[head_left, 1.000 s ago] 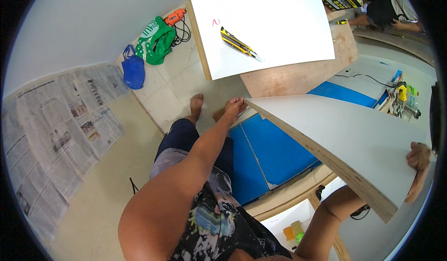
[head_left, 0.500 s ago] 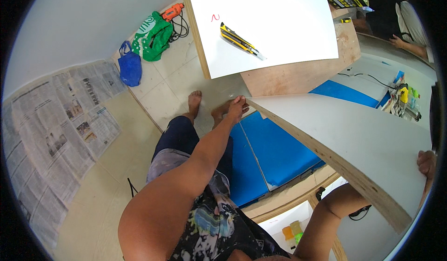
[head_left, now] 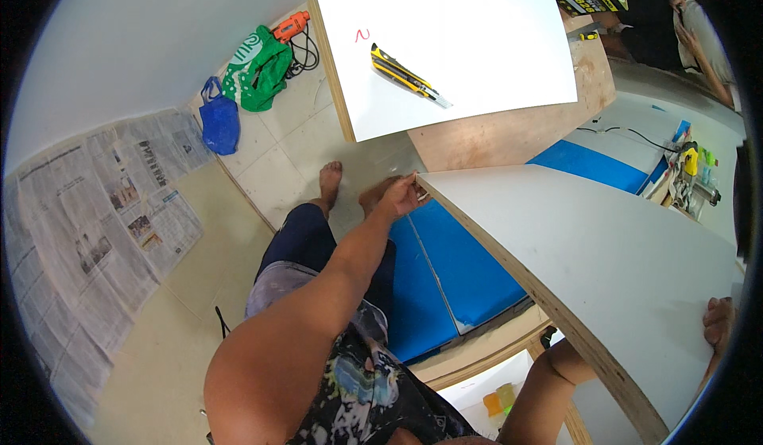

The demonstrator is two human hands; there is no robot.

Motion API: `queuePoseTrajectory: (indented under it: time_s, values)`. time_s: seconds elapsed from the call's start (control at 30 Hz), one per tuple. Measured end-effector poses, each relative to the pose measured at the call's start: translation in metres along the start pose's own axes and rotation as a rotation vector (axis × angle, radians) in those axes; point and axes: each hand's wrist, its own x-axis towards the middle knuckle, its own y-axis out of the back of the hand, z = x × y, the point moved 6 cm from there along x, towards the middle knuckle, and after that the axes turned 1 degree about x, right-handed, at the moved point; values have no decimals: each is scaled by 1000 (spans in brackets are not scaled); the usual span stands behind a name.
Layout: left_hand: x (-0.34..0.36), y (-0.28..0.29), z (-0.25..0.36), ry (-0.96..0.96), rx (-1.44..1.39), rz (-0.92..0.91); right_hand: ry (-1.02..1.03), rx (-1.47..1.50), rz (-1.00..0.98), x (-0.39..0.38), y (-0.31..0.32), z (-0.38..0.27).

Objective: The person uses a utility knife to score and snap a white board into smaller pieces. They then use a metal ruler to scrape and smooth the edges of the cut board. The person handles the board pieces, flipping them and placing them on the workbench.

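A large white-faced board [head_left: 588, 246] with a bare plywood edge slants across my right side. My left hand [head_left: 404, 196] has its fingers closed around the board's far-left corner. My right forearm passes beneath the board, which hides part of it. At the right rim of the picture my right hand [head_left: 719, 323] shows again, its fingers curled over the board's edge. Beyond my left hand, a yellow and black utility knife [head_left: 407, 75] lies on another white panel [head_left: 493, 40], its blade end pointing right.
Blue-covered panels [head_left: 465, 262] lie under the board. At the upper left are a green bag [head_left: 258, 67], an orange corded power tool [head_left: 292, 26] and a blue bag [head_left: 219, 119]. Newspaper [head_left: 103, 214] covers floor at left. Another person [head_left: 652, 36] sits at the upper right.
The board's near end has swung down and left, toward my body. My right hand has come lower with it, and my left hand has dropped slightly, still on the corner.
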Motion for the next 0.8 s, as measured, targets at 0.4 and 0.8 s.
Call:
queuePoseTrajectory:
  time_s: [0.4, 0.8]
  values:
    - [-9, 18, 24, 25, 386, 85, -2, 33, -26, 6, -2, -6]
    - [-35, -15, 0, -337, 359, 477, -14, 71, -63, 15, 16, -12]
